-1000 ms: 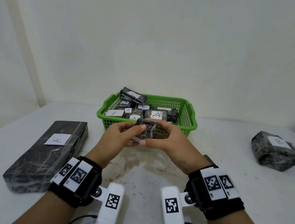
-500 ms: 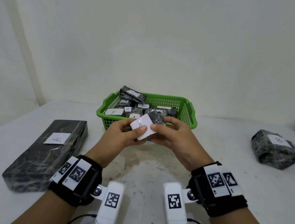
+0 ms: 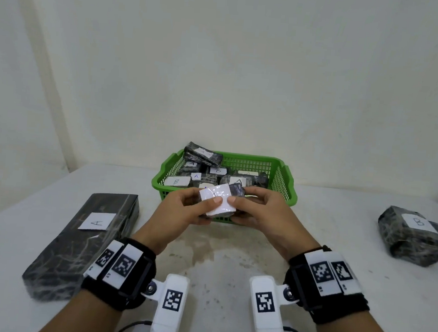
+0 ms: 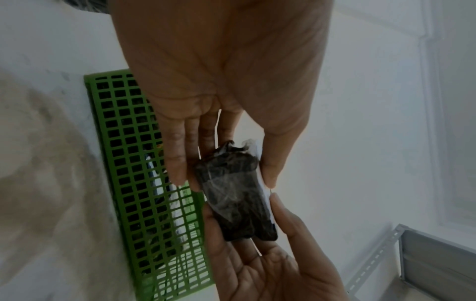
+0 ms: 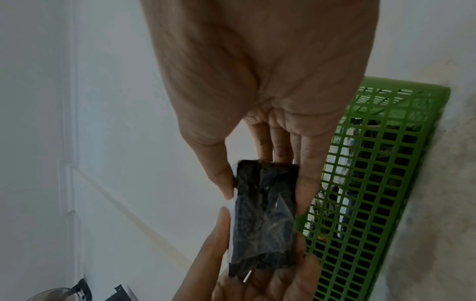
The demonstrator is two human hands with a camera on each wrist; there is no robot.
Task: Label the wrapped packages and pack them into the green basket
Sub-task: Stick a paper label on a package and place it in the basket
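Both hands hold one small package [image 3: 232, 193] in the air just in front of the basket [image 3: 281, 182], which sits at twelve o'clock on the table [image 3: 231, 259]. The left hand [image 3: 182, 210] pinches it with thumb on top and fingers beneath; the right hand [image 3: 266, 215] grips the other end the same way. A white label [image 3: 217, 198] covers its upper face, both thumbs pressing on it, so the step in hand looks like smoothing the label down. The next move probably calls for letting one hand go and carrying the package forward over the near rim into a gap among those already packed. The package is a small block in dark, crinkly, glossy film; the label is flat, smooth paper. The basket is rigid green plastic lattice, holding several dark packages with A and B labels. A long flat package [image 3: 81, 244] marked A lies at nine o'clock, a lumpy one [image 3: 413, 235] marked B at three o'clock.
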